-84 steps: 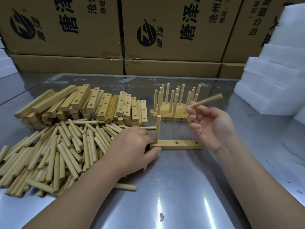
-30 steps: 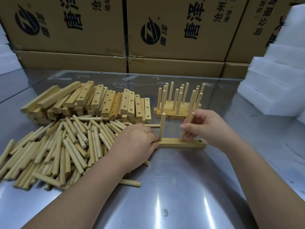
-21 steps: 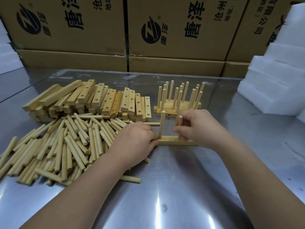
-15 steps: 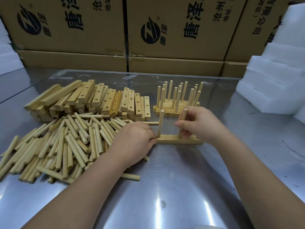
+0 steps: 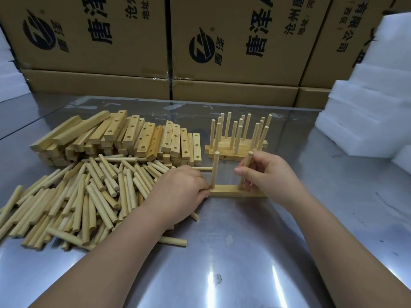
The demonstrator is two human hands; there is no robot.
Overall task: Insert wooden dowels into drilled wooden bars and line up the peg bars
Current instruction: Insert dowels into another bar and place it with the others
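Wood bar (image 5: 224, 190) holds one dowel (image 5: 214, 170); our right hand (image 5: 270, 174) pinches a second dowel (image 5: 245, 167) into it, left hand (image 5: 178, 192) grips its end. Behind it, finished bars (image 5: 235, 148); left, piles (image 5: 89, 185) wait.

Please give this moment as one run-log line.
left hand: holds bar end | right hand: pinches second dowel, tilted, at bar | first dowel: upright in bar | finished peg bars: behind

Pale wooden dowels (image 5: 89, 196), brown boxes (image 5: 93, 34), white foam (image 5: 367, 121).

loose dowels (image 5: 89, 196) left of bar (image 5: 229, 190), finished peg bars (image 5: 238, 141) behind
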